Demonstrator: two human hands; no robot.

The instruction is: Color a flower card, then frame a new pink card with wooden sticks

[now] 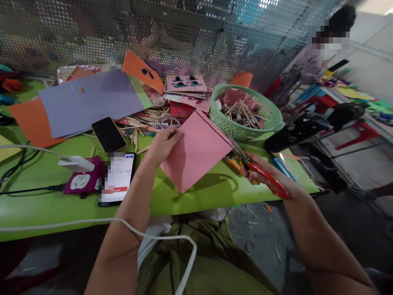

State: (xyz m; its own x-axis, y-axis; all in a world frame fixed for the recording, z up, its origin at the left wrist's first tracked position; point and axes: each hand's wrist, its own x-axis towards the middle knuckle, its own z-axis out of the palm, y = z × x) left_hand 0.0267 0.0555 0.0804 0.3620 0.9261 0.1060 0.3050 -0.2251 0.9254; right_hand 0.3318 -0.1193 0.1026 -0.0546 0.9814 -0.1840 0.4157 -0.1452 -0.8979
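My left hand (166, 143) pinches the left edge of a pink sheet of paper (196, 153), thumb on top. The sheet is held tilted above the green table, with a black line running along its upper right edge. In my right hand (260, 172) are red-handled scissors (267, 179), their blades pointing up and left at the sheet's right corner. The blade tips meet the paper near the black line; whether they are cutting into it I cannot tell. Part of the scissor handles is hidden by my right hand.
A green basket (245, 130) of sticks stands behind the sheet. Left lie purple paper (98, 104), a dark phone (109, 134), a lit phone (118, 180) and a magenta power strip (82, 180). A white cable (153, 235) crosses my left forearm. A person (307, 65) is at the right.
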